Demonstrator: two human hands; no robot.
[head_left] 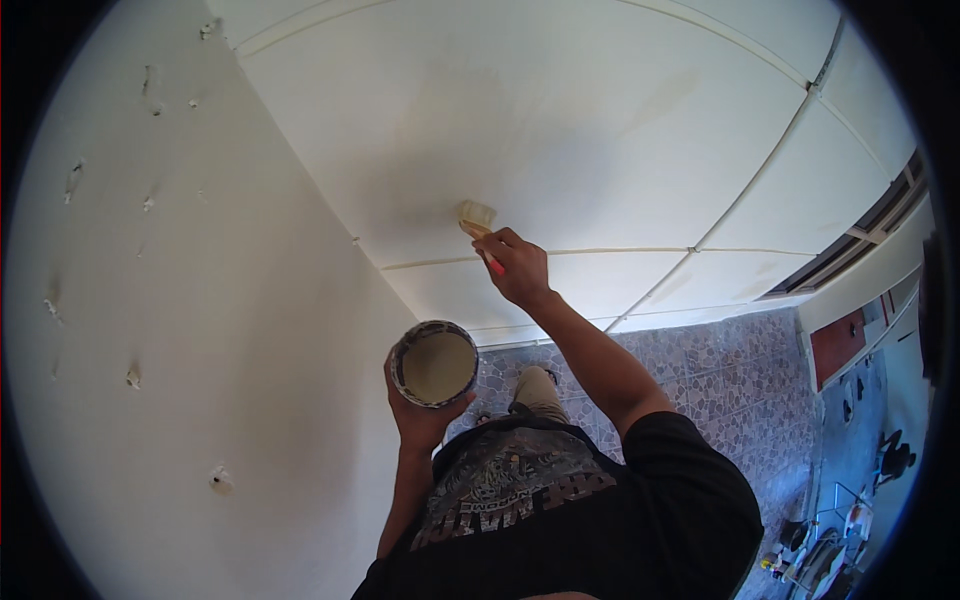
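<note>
My right hand (518, 266) is closed round the handle of a paintbrush (477, 214), which has a reddish-orange part showing under my fingers. Its pale bristles lie against or very close to the white panelled wall (600, 120); contact cannot be told for sure. Lower down and to the left, my left hand (425, 415) grips a round paint tub (436, 364) from below and the side. Cream-coloured paint fills part of the tub, and its rim is smeared. The tub's underside is hidden from view.
On the left stands a plain wall (290, 400) with several chipped holes. Raised strips (440, 262) cross the panelled wall. Underfoot is a stone-patterned tiled floor (690, 360). At the right are a window frame (850, 240) and household items (825, 555) near the lower edge.
</note>
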